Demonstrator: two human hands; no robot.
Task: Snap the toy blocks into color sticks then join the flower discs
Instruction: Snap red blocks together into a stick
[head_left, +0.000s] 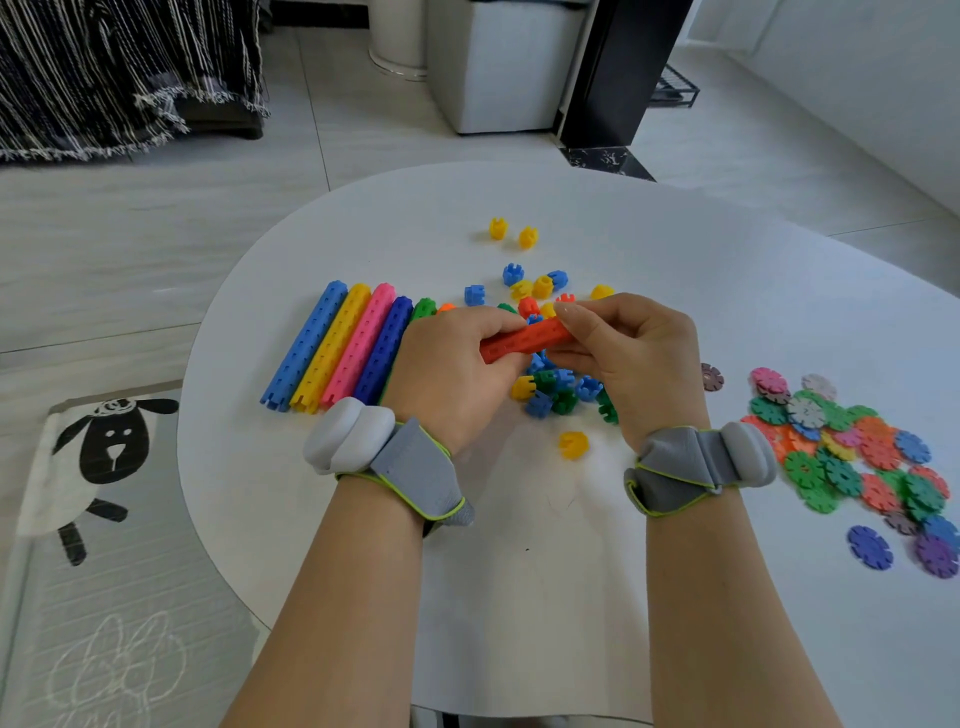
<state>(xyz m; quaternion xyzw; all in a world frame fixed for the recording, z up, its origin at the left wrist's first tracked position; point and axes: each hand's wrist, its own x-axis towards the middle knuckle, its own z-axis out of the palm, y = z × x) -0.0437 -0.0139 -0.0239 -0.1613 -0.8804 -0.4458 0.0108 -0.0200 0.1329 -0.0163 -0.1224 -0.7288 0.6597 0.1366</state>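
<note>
Above the table (519, 597) centre: left hand (447, 364) grips one end of the red stick (524, 340), right hand (634, 358) pinches the other. Loose blocks (561, 389) lie directly beneath; flower discs (852, 457) heaped by the right edge. Risk: off-axis pressure could buckle the stick, a joint pops, pieces drop and scatter the blocks.

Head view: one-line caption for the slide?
Left hand and right hand grip a red block stick over loose blocks; finished sticks lie left, flower discs right.
</note>
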